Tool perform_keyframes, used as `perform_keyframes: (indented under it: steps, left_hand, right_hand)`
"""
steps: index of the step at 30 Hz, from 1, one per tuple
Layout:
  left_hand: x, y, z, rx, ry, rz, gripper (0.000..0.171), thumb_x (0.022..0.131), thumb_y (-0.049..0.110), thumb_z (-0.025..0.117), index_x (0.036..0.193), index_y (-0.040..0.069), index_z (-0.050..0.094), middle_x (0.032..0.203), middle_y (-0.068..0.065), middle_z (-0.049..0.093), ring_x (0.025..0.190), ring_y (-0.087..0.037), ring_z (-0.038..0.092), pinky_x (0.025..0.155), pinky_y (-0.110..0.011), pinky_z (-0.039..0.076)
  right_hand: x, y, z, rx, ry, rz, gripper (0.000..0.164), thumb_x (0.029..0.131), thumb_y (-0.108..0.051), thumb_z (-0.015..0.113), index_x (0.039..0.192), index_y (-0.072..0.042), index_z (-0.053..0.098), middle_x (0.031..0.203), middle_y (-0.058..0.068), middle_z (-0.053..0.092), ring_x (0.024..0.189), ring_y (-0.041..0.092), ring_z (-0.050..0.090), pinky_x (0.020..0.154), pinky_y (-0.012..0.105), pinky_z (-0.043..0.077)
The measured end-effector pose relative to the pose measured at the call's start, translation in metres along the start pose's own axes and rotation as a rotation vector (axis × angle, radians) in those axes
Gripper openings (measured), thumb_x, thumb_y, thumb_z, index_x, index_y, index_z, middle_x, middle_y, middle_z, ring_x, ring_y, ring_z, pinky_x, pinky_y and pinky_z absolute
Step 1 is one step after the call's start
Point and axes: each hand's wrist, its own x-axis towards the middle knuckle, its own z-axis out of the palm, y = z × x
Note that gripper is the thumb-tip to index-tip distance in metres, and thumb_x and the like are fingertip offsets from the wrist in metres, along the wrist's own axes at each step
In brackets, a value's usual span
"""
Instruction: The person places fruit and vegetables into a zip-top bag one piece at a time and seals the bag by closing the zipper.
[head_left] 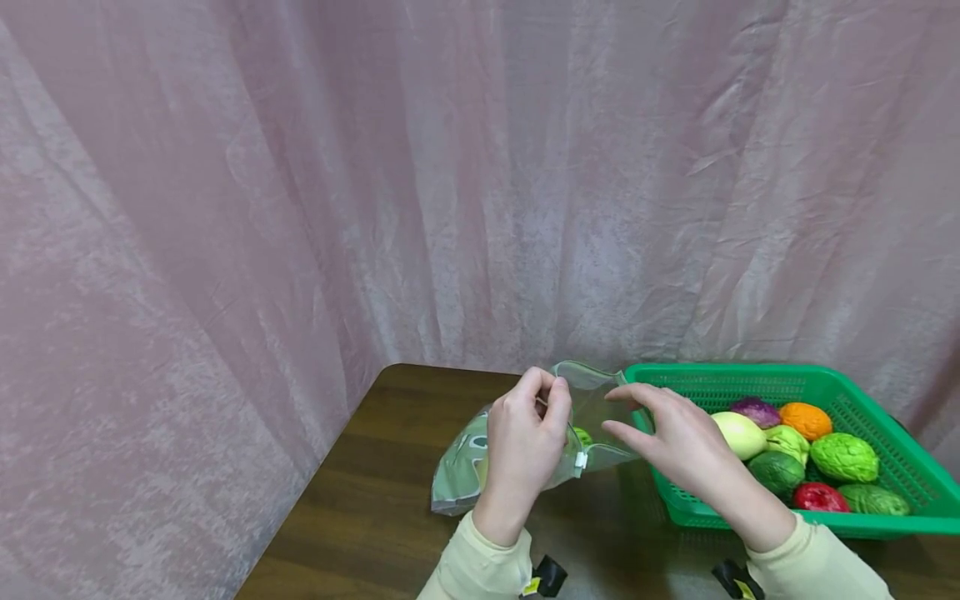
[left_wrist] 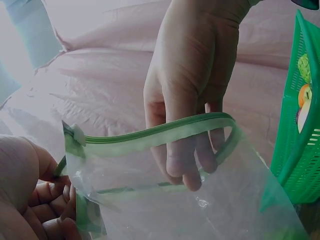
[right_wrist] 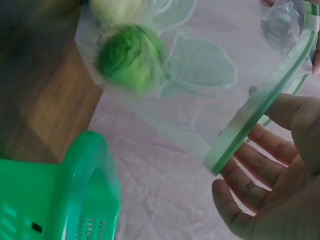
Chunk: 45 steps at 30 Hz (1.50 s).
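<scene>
A translucent green zip bag [head_left: 459, 467] with printed shapes slants over the table, its mouth spread apart. My left hand [head_left: 525, 433] pinches the mouth's left edge between thumb and fingers. A white zip slider [head_left: 581, 460] sits on the bag's rim beside that hand. My right hand [head_left: 686, 433] is at the right end of the mouth, fingers and thumb spread apart; in the left wrist view its fingertips show through the film, inside the opening. Within the bag lie a green cabbage [right_wrist: 131, 57] and a pale round vegetable [right_wrist: 116, 10], partly cut off by the frame.
To the right stands a green plastic basket [head_left: 750, 372] holding several toy vegetables and fruits, among them an orange [head_left: 806, 420], a light green cabbage [head_left: 844, 457] and a red fruit [head_left: 821, 497]. The basket is close to my right forearm. A pink curtain [head_left: 480, 183] hangs behind the wooden table [head_left: 337, 517].
</scene>
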Motion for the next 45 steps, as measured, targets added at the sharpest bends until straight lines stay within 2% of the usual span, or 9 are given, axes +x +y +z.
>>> perform_keyframes:
  steps: [8,13,16,23,30,36,45]
  left_hand:
    - [0.001,0.001,-0.001,-0.004,0.012,0.014,0.024,0.106,0.012,0.065,0.083,0.017,0.066,0.058,0.013,0.057,0.046,0.003,0.054,0.049,-0.025,0.046]
    - [0.002,0.0,-0.001,-0.004,0.015,0.017,0.025,0.107,0.012,0.064,0.083,0.017,0.066,0.058,0.013,0.057,0.047,0.003,0.054,0.05,-0.026,0.046]
    - [0.003,0.0,-0.001,-0.004,0.015,0.016,0.025,0.107,0.012,0.064,0.083,0.017,0.066,0.058,0.013,0.057,0.047,0.003,0.054,0.05,-0.026,0.046]
    - [0.004,0.001,-0.001,0.002,0.016,0.009,0.024,0.107,0.012,0.064,0.083,0.017,0.066,0.058,0.013,0.057,0.047,0.003,0.054,0.051,-0.026,0.047]
    - [0.003,0.002,-0.002,0.002,0.015,0.003,0.024,0.106,0.012,0.064,0.083,0.018,0.066,0.058,0.013,0.057,0.047,0.003,0.054,0.051,-0.026,0.046]
    - [0.003,0.002,-0.003,0.005,0.016,0.006,0.024,0.106,0.012,0.064,0.083,0.017,0.065,0.058,0.013,0.057,0.047,0.003,0.054,0.05,-0.026,0.046]
    - [0.003,0.0,-0.003,0.004,0.015,0.003,0.024,0.106,0.012,0.064,0.082,0.017,0.065,0.059,0.013,0.057,0.046,0.003,0.054,0.049,-0.026,0.046]
  right_hand:
    - [-0.007,0.011,-0.007,0.027,0.077,-0.015,0.037,0.098,-0.033,0.087,0.131,-0.018,0.077,0.118,0.001,0.075,0.111,0.029,0.069,0.089,0.054,0.057]
    - [-0.012,0.025,-0.02,-0.015,0.105,-0.014,0.039,0.097,-0.031,0.089,0.132,-0.018,0.076,0.131,0.006,0.075,0.122,0.036,0.067,0.093,0.063,0.057]
    - [-0.014,0.035,-0.027,-0.063,0.099,-0.014,0.041,0.097,-0.033,0.088,0.133,-0.019,0.075,0.136,0.009,0.073,0.125,0.04,0.065,0.091,0.065,0.057]
    - [-0.014,0.058,-0.039,-0.169,0.035,-0.002,0.049,0.098,-0.041,0.085,0.139,-0.018,0.072,0.142,0.015,0.07,0.127,0.043,0.061,0.083,0.065,0.058]
    - [-0.01,0.078,-0.045,-0.249,-0.041,-0.014,0.058,0.093,-0.037,0.09,0.14,-0.009,0.071,0.141,0.024,0.069,0.128,0.054,0.058,0.09,0.071,0.054]
    - [-0.006,0.088,-0.048,-0.323,-0.097,-0.013,0.065,0.09,-0.037,0.093,0.141,-0.004,0.07,0.142,0.029,0.067,0.128,0.058,0.058,0.093,0.075,0.051]
    - [0.003,0.1,-0.05,-0.403,-0.199,-0.003,0.069,0.089,-0.039,0.093,0.14,0.0,0.069,0.14,0.029,0.068,0.123,0.057,0.062,0.089,0.073,0.053]
